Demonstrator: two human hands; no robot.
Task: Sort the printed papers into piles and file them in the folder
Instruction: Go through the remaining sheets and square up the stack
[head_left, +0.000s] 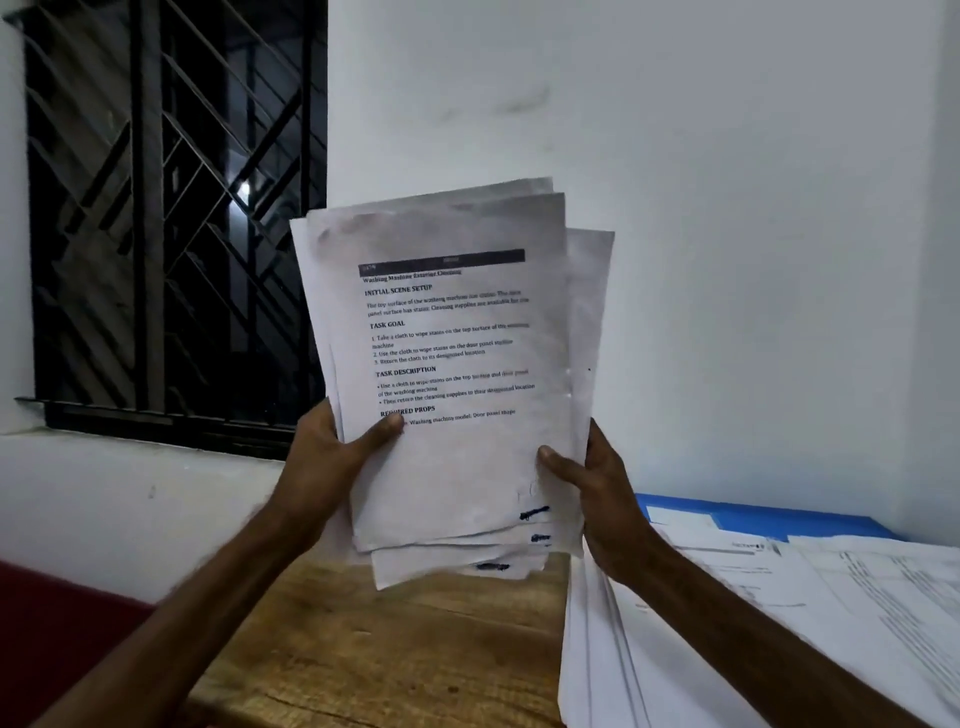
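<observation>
Sheaf of printed papers (457, 364) upright at frame centre, slightly fanned, gripped at lower left edge by left hand (322, 467) and at lower right edge by right hand (602, 499), thumbs on front page. At lower right, more sheets (831, 613) spread over blue folder (769, 519), on wooden table (389, 649).

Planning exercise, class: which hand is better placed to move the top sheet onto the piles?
Likely right: the right hand grips the white printed paper sheaf on the side toward the white paper piles and blue folder; the left hand holds the far edge.
</observation>
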